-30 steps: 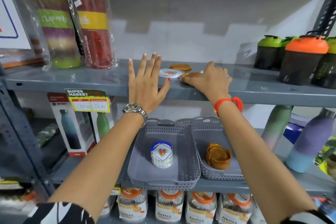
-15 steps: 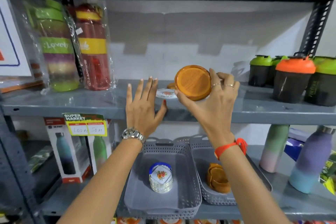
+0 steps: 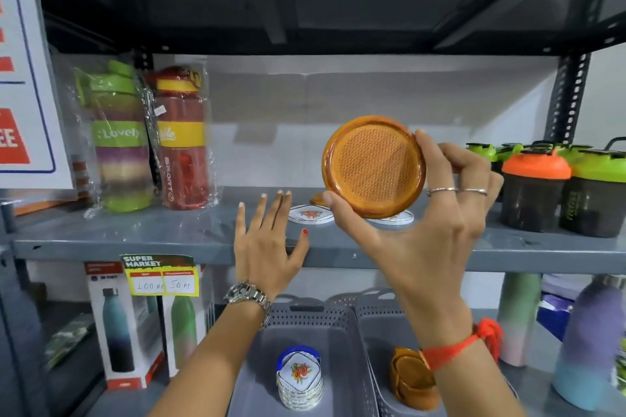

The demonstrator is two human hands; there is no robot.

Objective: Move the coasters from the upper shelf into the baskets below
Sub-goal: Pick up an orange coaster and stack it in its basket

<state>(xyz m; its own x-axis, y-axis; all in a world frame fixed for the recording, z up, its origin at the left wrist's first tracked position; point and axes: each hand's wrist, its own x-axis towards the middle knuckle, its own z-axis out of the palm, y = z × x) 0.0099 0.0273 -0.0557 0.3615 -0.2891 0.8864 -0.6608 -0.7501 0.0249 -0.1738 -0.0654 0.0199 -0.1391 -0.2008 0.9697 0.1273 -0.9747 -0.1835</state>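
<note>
Above the front edge of the upper shelf, your right hand holds a round orange coaster upright, its textured face turned toward you, thumb on the lower left rim and fingertips on the right rim. Your left hand is spread wide and holds nothing, fingers reaching over the shelf edge just left of the coaster.

Behind the held coaster, a white floral coaster lies flat on the shelf, just beyond your left fingertips. A second white coaster shows only as a sliver under your right hand, and another orange one is mostly covered by the held coaster.

Below, the left basket holds a stack of white floral coasters; the right basket, touching it, holds a set of orange coasters, partly hidden by your right wrist and its red band. Both baskets are cut off at the bottom of the view.

Far left on the upper shelf stand two wrapped bottles, one green and one red; far right is a cluster of dark shaker cups with orange and green lids, cut off by the edge. On the lower shelf, boxed bottles sit left of the baskets behind a price tag, and pastel bottles stand to the right, the nearest one blurred.
</note>
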